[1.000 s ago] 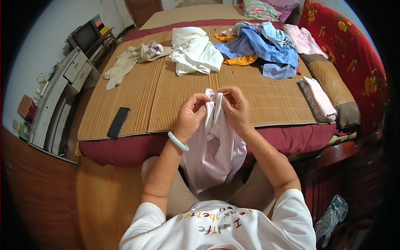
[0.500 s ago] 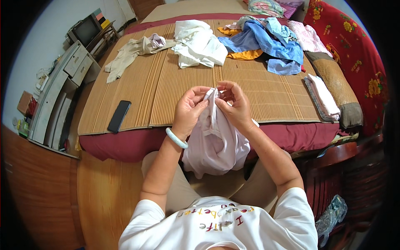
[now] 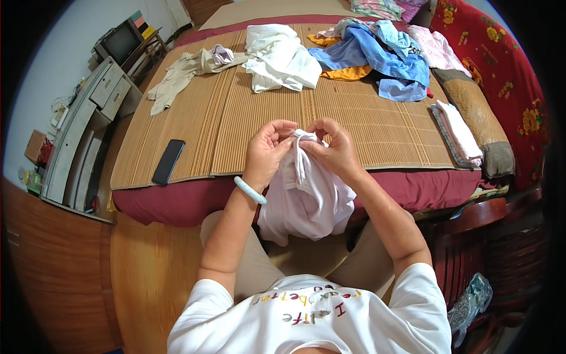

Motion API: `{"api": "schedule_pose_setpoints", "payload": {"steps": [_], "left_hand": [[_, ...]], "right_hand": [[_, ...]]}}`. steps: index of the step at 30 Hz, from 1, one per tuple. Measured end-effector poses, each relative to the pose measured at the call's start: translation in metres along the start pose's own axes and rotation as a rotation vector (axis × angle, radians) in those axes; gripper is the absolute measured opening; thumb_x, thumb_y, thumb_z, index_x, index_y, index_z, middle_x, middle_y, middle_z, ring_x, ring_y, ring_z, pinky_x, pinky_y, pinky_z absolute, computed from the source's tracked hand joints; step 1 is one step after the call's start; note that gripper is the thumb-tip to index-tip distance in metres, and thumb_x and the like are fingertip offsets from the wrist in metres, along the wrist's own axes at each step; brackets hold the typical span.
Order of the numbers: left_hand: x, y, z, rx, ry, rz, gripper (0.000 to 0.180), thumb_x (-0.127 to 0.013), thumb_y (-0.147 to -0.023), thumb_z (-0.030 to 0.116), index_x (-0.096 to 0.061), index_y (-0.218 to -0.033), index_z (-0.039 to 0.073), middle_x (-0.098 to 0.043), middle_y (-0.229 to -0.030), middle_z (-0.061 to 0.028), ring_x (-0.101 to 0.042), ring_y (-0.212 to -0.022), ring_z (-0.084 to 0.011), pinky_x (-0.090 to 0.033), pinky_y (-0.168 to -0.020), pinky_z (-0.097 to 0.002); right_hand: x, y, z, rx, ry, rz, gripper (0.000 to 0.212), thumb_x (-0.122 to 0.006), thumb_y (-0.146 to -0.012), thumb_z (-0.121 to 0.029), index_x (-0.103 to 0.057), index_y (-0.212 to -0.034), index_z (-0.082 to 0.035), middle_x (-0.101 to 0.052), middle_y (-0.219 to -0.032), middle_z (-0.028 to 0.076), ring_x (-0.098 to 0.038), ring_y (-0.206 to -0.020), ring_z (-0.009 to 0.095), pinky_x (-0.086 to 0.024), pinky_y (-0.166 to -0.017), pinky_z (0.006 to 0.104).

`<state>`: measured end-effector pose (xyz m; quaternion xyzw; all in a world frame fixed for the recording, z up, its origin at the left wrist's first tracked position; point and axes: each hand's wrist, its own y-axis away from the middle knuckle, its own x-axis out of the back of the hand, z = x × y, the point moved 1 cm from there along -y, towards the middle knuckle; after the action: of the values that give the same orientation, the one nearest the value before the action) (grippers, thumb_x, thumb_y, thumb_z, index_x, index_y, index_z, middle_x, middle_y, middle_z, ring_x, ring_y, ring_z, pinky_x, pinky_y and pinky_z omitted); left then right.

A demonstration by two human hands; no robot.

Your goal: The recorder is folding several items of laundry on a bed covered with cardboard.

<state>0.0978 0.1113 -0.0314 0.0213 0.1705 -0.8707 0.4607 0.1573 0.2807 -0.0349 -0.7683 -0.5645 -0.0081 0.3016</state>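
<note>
Since a second ago her left hand [image 3: 268, 150] and right hand [image 3: 333, 147] have gathered the pale pink cloth garment [image 3: 306, 197] tighter at its top, lifting it slightly above the woven bamboo mat's [image 3: 236, 118] near edge.

A pale pink, soft cloth garment [image 3: 306, 197] is held up in front of the near edge of the bed. Its top part is gathered into a narrow bunch and is pinched between the left hand [image 3: 268, 152] and the right hand [image 3: 335, 148], which are close together. From there the cloth hangs down loosely in folds and is spread wider below, over the lap. A thin seam or strap is seen along its middle.
</note>
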Motion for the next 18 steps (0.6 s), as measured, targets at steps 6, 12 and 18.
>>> {"api": "schedule_pose_setpoints", "payload": {"steps": [6,12,18], "left_hand": [[0.005,-0.001,-0.004,0.006,0.024,0.003,0.028,-0.063,-0.090,-0.006,-0.060,-0.117,-0.001,-0.064,-0.105,-0.0063,-0.061,-0.099,-0.0109,-0.051,-0.091,-0.0241],[0.007,-0.002,-0.005,-0.024,-0.002,0.055,0.027,-0.066,-0.089,-0.004,-0.060,-0.115,-0.001,-0.065,-0.102,-0.0057,-0.062,-0.095,-0.0105,-0.051,-0.088,-0.0236],[0.007,-0.001,-0.002,-0.015,-0.008,0.075,0.026,-0.066,-0.090,-0.004,-0.060,-0.115,-0.001,-0.066,-0.101,-0.0060,-0.063,-0.092,-0.0099,-0.052,-0.085,-0.0227]], "right_hand": [[0.003,0.000,0.003,0.106,-0.034,0.080,0.021,-0.081,-0.077,-0.012,-0.067,-0.091,-0.003,-0.060,-0.088,0.005,-0.060,-0.082,0.015,-0.048,-0.072,0.0298],[0.012,-0.003,-0.001,0.327,-0.039,0.177,0.009,-0.073,-0.085,-0.006,-0.068,-0.092,-0.002,-0.064,-0.091,0.006,-0.061,-0.081,0.015,-0.049,-0.071,0.0289],[0.013,0.004,-0.018,0.146,-0.138,-0.022,0.011,-0.073,-0.087,-0.009,-0.068,-0.092,-0.001,-0.065,-0.078,0.003,-0.059,-0.072,0.011,-0.048,-0.065,0.0271]]}}
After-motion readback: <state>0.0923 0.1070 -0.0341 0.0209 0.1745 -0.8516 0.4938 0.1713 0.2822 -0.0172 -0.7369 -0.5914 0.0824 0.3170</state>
